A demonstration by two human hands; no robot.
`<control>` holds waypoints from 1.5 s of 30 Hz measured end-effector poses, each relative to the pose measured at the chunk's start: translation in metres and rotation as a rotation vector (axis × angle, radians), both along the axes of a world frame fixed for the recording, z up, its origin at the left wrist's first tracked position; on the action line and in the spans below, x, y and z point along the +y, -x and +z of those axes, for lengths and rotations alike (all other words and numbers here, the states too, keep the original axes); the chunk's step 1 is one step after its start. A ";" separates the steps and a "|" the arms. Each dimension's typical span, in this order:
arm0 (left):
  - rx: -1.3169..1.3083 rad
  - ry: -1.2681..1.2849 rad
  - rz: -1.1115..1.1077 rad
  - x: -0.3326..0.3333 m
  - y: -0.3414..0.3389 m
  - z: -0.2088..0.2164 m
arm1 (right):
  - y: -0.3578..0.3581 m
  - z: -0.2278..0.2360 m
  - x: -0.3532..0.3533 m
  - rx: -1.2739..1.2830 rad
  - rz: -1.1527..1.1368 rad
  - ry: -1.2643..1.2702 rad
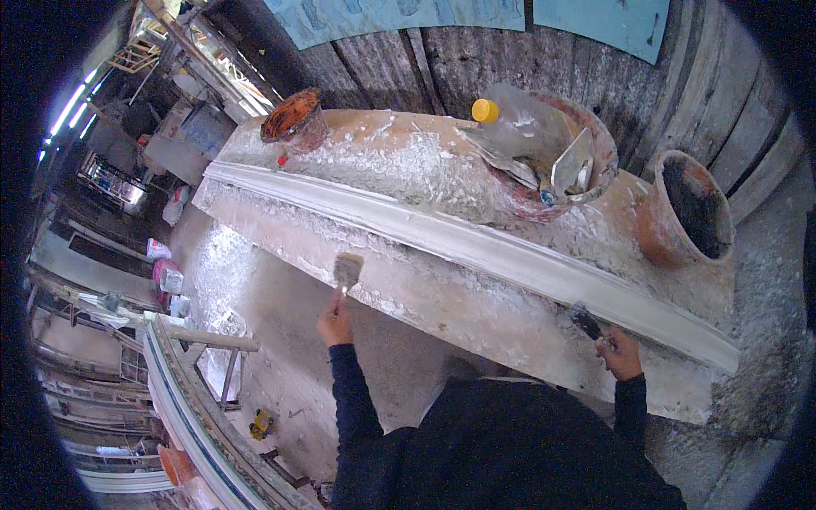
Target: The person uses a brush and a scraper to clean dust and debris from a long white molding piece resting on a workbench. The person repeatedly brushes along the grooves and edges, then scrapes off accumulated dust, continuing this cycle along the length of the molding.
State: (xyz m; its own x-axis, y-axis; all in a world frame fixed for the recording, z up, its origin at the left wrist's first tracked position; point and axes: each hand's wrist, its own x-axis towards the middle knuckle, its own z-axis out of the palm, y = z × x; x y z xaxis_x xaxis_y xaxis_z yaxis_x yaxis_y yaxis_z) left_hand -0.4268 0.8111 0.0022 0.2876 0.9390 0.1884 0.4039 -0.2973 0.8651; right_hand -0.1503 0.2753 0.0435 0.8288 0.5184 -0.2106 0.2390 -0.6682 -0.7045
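A long white plaster moulding (442,244) with ridged edges lies slantwise along the whitened workbench (408,302). My left hand (335,323) is closed around the handle of a flat, wide-headed tool (347,269), which looks like a putty knife. Its pale head is over the bench's near edge, apart from the moulding. Farther right, my right hand (621,354) grips a dark brush (585,320). The brush head is at the moulding's near side; whether it touches cannot be made out.
Behind the moulding stand an orange bucket (295,121), a large plaster-crusted tub (602,170) holding a clear bottle (531,119) with a yellow cap, and a dark-insided bucket (687,212). A small red cap (281,161) lies near the orange bucket. Wooden racks (200,408) hold long mouldings at left.
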 end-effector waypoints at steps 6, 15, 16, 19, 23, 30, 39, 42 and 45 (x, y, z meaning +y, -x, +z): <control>-0.067 0.037 -0.075 -0.027 -0.006 0.056 | -0.013 -0.012 0.076 -0.077 0.108 -0.003; -0.137 0.240 -0.154 0.005 0.012 0.060 | 0.013 0.017 0.270 -0.077 0.222 -0.008; -0.143 0.258 -0.148 0.014 0.019 0.060 | 0.015 0.018 0.291 -0.089 0.227 -0.004; -0.168 0.292 -0.133 0.043 0.042 0.063 | 0.022 0.021 0.355 -0.103 0.248 0.050; -0.160 0.359 -0.107 0.082 0.073 0.058 | 0.036 0.024 0.447 -0.138 0.322 0.080; -0.116 0.280 -0.288 0.133 0.091 0.058 | 0.065 0.021 0.562 -0.188 0.377 0.155; 0.057 0.211 -0.984 0.086 -0.048 0.063 | 0.058 0.043 0.372 -0.153 0.039 0.108; -0.014 0.251 -1.223 0.024 -0.108 0.044 | 0.082 0.066 0.325 0.042 -0.413 -0.100; 0.131 0.095 -1.290 -0.016 -0.153 0.035 | 0.096 0.061 0.283 0.012 -0.614 -0.116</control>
State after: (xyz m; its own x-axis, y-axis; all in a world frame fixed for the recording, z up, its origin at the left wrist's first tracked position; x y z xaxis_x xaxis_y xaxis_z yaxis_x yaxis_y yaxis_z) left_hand -0.2733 0.7949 0.0375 0.9991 -0.0191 0.0382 -0.0427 -0.4724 0.8804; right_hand -0.2468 0.5580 0.1044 0.9808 -0.0316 -0.1927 -0.1727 -0.6005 -0.7807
